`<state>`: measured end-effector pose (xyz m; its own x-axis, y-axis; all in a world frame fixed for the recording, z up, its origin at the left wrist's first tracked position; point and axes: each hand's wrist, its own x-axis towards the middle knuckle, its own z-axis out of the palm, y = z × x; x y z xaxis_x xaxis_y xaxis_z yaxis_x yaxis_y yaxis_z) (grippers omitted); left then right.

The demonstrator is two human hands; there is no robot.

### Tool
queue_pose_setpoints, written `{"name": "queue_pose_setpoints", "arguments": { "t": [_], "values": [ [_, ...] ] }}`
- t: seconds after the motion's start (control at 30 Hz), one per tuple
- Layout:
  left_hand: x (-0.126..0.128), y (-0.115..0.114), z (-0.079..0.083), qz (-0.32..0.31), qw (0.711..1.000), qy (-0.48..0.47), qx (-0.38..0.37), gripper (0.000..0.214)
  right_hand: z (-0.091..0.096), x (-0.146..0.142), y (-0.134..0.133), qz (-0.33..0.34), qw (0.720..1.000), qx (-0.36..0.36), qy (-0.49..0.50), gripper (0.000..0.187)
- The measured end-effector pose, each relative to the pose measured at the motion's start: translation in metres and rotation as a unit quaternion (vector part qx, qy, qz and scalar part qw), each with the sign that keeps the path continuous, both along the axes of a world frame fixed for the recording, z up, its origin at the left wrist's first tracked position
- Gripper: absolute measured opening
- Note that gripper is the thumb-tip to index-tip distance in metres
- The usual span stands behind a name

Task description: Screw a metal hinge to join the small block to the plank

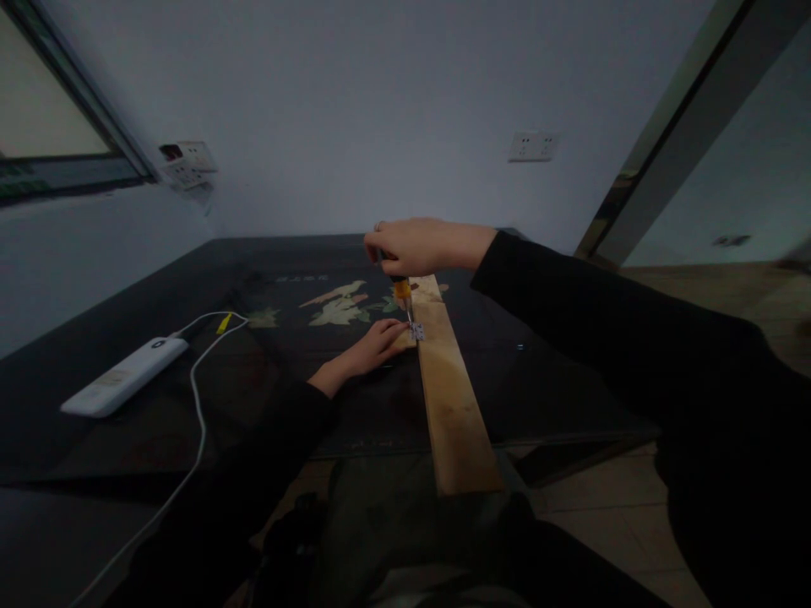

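Observation:
My right hand (415, 243) is closed round the dark top of a screwdriver (403, 290) with a yellow lower handle. Its shaft points down to a small metal hinge (417, 331) at the left edge of a long wooden board (453, 397). Low beside the hinge, my left hand (373, 346) presses its fingers at a small wooden piece (404, 341) that meets the board's side. Whether the fingertips also pinch the hinge or a screw is too small to tell. The board lies lengthwise and juts over the table's near edge.
A white power bank (123, 378) with a white cable (199, 397) and yellow tag lies left on the dark table (355, 414), which bears a painted flower pattern. A small shiny bit (520, 347) lies right of the board. Wall sockets (533, 147) sit behind.

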<state>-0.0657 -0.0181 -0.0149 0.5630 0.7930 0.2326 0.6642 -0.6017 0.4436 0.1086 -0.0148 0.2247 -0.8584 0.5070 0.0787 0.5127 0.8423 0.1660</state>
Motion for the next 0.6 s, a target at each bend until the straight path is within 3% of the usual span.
{"name": "queue_pose_setpoints", "arguments": {
  "t": [0.13,0.3,0.6],
  "values": [
    [0.001,-0.001,0.003,-0.002,1.0,0.008,0.002,0.054,-0.004,0.0,0.004,0.006,0.999,0.034,0.026,0.031],
    [0.0,0.0,0.001,-0.005,1.0,0.009,0.007,0.054,-0.011,-0.002,0.005,-0.025,0.995,0.091,0.029,0.043],
    [-0.001,0.002,-0.003,-0.012,1.0,0.007,0.016,0.054,0.002,0.0,0.001,0.0,1.0,0.0,-0.017,0.036]
  ]
}}
